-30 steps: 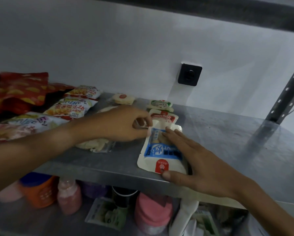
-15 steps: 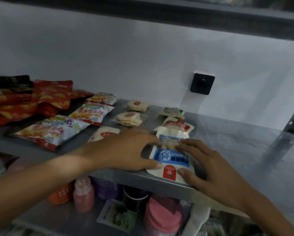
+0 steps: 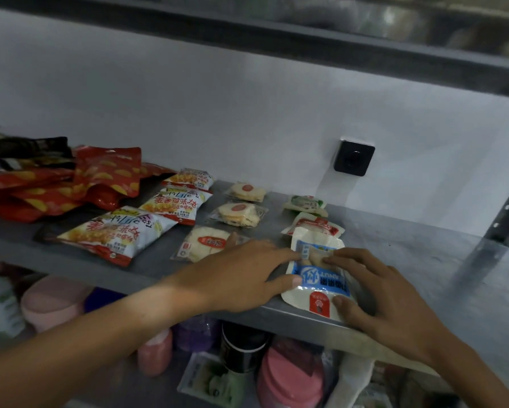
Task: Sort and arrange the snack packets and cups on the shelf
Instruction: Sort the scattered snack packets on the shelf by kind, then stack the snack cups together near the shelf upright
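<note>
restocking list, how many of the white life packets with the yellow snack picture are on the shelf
3, in a row running front to back, right of the red bags: front, middle, back. More could be hidden under the red bags.

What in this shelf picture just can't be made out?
- Head view: the blue packet's edges lie under the fingers of the left hand and right hand.
- The rice cracker is partly covered by the left hand.
- The red bags are cut off by the left edge.
- The pink cups on the lower level sit in shadow, partly hidden by the shelf lip.
- Small print on the packets is too blurred to read.
</note>
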